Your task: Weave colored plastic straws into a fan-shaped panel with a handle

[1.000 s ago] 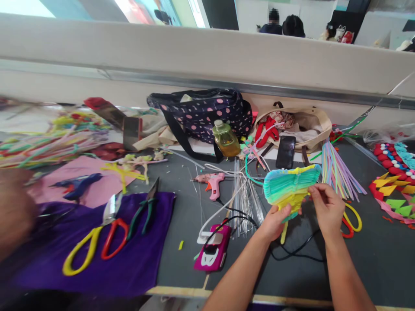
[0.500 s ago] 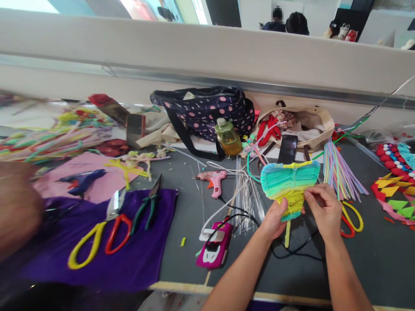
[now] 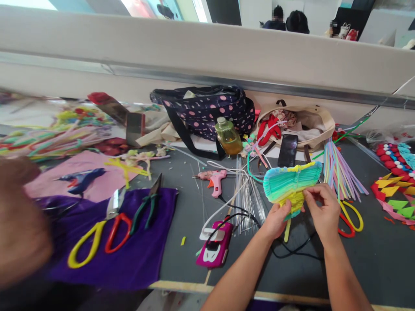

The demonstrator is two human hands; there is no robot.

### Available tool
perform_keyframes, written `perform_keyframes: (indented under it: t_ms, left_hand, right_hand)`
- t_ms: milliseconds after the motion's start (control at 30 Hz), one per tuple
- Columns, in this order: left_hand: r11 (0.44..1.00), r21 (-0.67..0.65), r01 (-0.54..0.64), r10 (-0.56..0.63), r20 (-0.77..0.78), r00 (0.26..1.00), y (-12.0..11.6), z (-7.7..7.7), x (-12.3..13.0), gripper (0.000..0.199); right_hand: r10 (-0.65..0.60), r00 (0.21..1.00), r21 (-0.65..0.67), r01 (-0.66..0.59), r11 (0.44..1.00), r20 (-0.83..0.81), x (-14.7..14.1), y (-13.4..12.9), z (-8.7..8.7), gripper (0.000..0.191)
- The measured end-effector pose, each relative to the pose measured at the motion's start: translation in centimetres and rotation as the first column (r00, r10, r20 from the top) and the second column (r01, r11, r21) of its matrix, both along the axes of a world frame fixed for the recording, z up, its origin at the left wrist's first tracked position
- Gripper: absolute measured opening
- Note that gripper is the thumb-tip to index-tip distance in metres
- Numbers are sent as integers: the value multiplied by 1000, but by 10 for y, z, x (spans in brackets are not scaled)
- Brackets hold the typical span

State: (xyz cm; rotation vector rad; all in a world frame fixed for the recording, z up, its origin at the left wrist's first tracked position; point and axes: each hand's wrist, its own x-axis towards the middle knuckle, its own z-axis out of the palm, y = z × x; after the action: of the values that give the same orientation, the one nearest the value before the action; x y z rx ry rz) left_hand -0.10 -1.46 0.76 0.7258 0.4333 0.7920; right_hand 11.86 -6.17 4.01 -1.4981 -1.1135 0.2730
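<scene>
My left hand [image 3: 279, 219] grips the lower part of a fan-shaped pipe-cleaner piece [image 3: 293, 181], with its thumb across the yellow section. The piece runs from blue and turquoise at the top through green to yellow, and a thin yellow-green stem [image 3: 287, 231] sticks out below. At the yellow section's right edge, my right hand [image 3: 321, 207] is closed in a pinch; its fingertips hide the exact spot. Red-and-yellow-handled scissors [image 3: 352, 220] lie partly behind my right hand. A bundle of pastel pipe cleaners [image 3: 343, 168] is just beyond it.
A pink glue gun [image 3: 214, 179], clear glue sticks [image 3: 248, 198] and a magenta power strip [image 3: 214, 246] with cables lie left of my arms. Bags, a bottle [image 3: 228, 136] and a phone [image 3: 288, 150] stand behind. Scissors [image 3: 113, 224] and pliers [image 3: 151, 203] rest on purple cloth near another person's arm [image 3: 26, 224].
The pipe-cleaner piece has shifted slightly right and tilted in my hands, its top leaning away and its right corner higher. At the left, the other person's arm has moved further into view.
</scene>
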Motion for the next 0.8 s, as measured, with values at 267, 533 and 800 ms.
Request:
perform_keyframes:
  t_ms: [267, 533, 800]
  left_hand:
    - [998, -66, -1, 4, 41, 999, 2, 6, -1, 56]
    - [993, -113, 36, -23, 114, 993, 8, 4, 2, 61]
    - [993, -78, 92, -82, 119, 990, 8, 3, 1, 63]
  right_hand:
    - [160, 803, -60, -236, 970, -574, 6, 7, -4, 34]
    - [247, 677, 7, -336, 942, -693, 10, 1, 0, 23]
    - [256, 668, 23, -336, 941, -698, 13, -1, -4, 21]
